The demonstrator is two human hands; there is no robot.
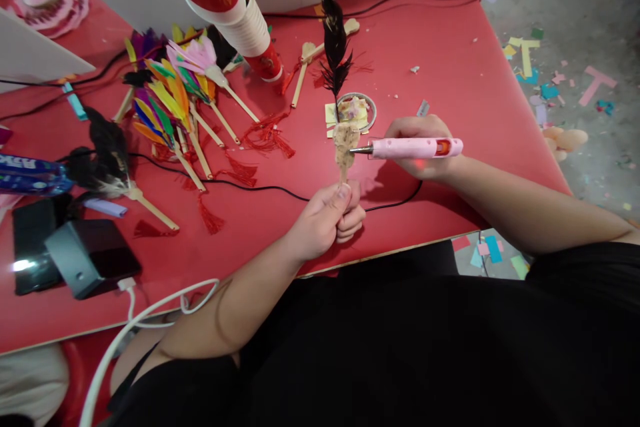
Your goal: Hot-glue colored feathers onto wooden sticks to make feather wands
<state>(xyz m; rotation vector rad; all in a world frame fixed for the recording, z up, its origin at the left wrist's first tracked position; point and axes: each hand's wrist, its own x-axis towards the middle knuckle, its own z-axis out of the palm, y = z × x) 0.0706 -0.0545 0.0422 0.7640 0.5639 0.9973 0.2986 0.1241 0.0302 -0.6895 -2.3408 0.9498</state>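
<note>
My left hand (330,217) is closed round the handle of a small wooden fan stick (345,147) held upright over the red table (440,73). A black feather (335,47) stands up from the stick's glue-smeared head. My right hand (425,147) grips a pink glue pen (415,147) held level, its metal tip touching the stick's head from the right. The pen's black cord (280,190) runs left across the table.
Several coloured feather fans (175,107) and red tassels (265,133) lie at the left. A stack of red and white paper cups (235,7) leans at the back. A small round dish (357,110) sits behind the stick. Phones and a charger (75,253) are at the near left.
</note>
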